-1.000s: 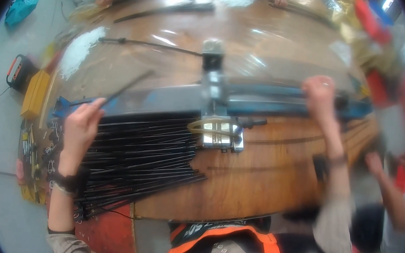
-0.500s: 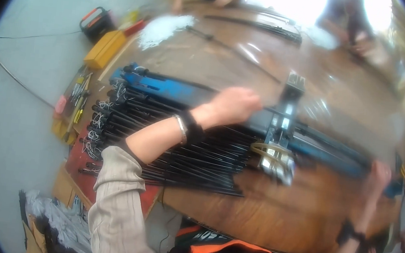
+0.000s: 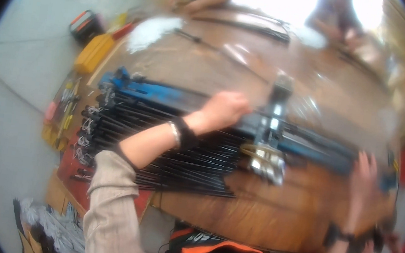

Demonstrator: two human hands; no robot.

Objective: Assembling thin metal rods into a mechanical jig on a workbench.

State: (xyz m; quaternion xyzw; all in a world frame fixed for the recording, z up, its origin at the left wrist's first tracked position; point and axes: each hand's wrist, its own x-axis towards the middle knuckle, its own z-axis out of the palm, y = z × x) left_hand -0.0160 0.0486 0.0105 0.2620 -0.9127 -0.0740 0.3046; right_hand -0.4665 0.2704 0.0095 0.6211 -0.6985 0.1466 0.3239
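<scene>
The left hand (image 3: 224,109) is closed, apparently around a thin black rod (image 3: 257,113), though the grip itself is blurred; the right hand (image 3: 364,175) is held open near the right end of the blue rail (image 3: 166,94). The rod is seen just left of the metal fixture (image 3: 276,115). It is best supported close to the fixture, unbent and aligned with the rail. Its long axis is laid left to right, angled slightly nearward at the right, toward the fixture.
</scene>
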